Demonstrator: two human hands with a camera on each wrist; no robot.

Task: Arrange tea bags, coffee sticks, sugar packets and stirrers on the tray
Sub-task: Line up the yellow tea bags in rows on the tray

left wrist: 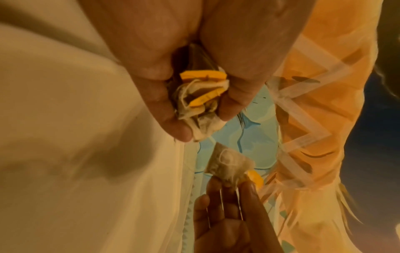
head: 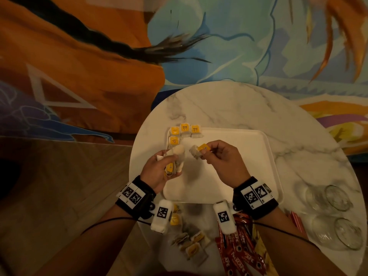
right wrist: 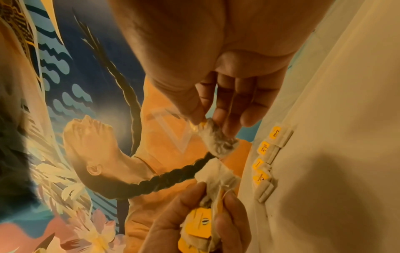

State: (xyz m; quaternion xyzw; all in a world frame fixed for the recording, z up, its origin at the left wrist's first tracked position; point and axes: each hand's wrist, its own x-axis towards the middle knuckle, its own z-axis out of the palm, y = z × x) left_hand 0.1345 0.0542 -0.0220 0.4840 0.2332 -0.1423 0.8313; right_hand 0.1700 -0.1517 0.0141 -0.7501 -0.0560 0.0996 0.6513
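A white tray (head: 229,168) lies on a round marble table (head: 258,108). Several tea bags with yellow tags (head: 184,131) sit in the tray's far left corner, also visible as laid tea bags (right wrist: 266,159) in the right wrist view. My left hand (head: 169,162) grips a bunch of tea bags (left wrist: 201,99) over the tray's left edge. My right hand (head: 209,154) pinches a single tea bag (head: 199,151) by its yellow tag, just right of the bunch; the two are close but apart. This single tea bag (right wrist: 218,142) hangs from thumb and fingers.
Loose tea bags (head: 191,242) and red coffee sticks (head: 241,251) lie on the table in front of the tray. Two clear glasses (head: 336,198) lie on their sides at the right, with pink packets (head: 296,220) beside them. Most of the tray's floor is bare.
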